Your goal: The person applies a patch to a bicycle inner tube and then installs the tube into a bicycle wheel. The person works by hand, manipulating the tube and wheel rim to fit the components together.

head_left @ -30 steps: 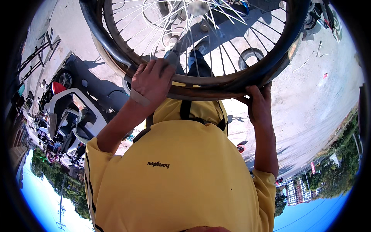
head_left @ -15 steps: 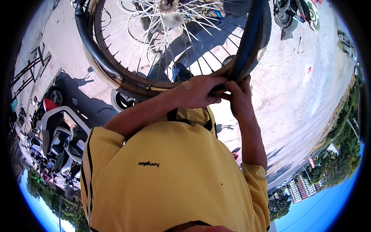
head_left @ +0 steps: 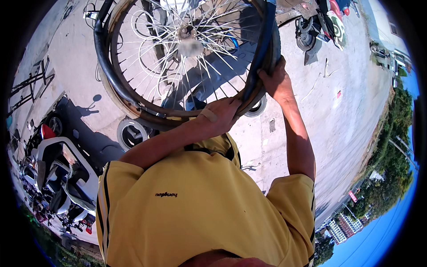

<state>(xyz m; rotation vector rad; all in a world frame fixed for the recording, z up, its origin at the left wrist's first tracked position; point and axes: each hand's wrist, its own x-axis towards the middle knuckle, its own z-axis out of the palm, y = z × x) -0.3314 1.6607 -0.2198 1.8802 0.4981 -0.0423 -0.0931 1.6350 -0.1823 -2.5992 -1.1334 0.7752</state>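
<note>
Yellow cloth is seen nearest, in a short-sleeved shirt (head_left: 191, 218); just past it a spoked bicycle wheel (head_left: 187, 34) is held before the body by both hands. Its lower right is gripped by the left hand (head_left: 224, 113), fingers curled over tyre and rim, their tips partly hidden. Farther up that side, the tyre (head_left: 276, 42) is clasped by the right hand (head_left: 276, 82), thumb on the inner face, fingers wrapped behind. Along both sides a black inner tube (head_left: 106, 66) is seen bulging beside the brown rim (head_left: 153, 110).

Tube and tyre are probably best worked a short stretch at a time, with the wheel steadied by one hand, twists avoided and no tube nipped at the rim.

Beyond, a small loose tyre (head_left: 121, 133) is laid on the concrete; farther left, a white vehicle body (head_left: 44, 153) is parked.
</note>
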